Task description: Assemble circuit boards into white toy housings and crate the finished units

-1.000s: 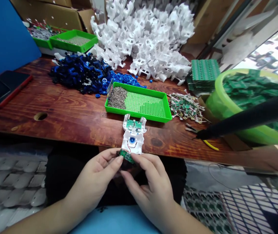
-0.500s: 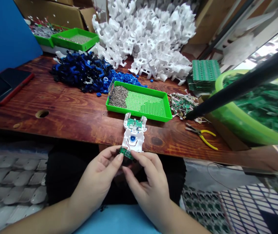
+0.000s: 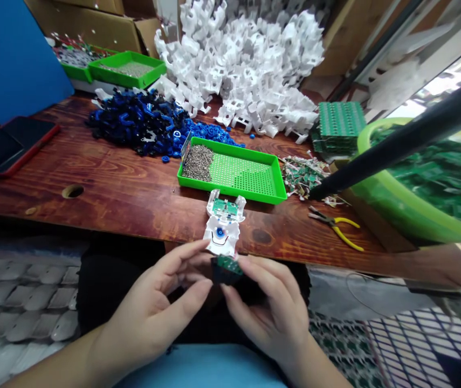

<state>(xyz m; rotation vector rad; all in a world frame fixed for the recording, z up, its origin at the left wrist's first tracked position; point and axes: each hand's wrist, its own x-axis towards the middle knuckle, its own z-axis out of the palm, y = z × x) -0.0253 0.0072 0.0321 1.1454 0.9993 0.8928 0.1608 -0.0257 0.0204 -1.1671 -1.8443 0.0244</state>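
Both my hands meet below the near edge of the wooden table (image 3: 112,188). My right hand (image 3: 273,310) pinches a small green circuit board (image 3: 227,265) mounted on a dark part. My left hand (image 3: 161,304) curls beside it, its fingertips touching the same piece. A thin wire links the board to a white plastic housing (image 3: 222,226) lying on the table edge, which carries a blue button and another green board.
A green tray (image 3: 234,175) of small screws sits behind the housing. Piles of blue parts (image 3: 141,121) and white shells (image 3: 246,59) lie farther back. Yellow-handled pliers (image 3: 341,226), stacked green boards (image 3: 339,124), a green tub (image 3: 416,178), a phone (image 3: 7,143).
My hands have shifted right and lower, turning the small board so its dark underside shows more. The head view has drifted slightly.
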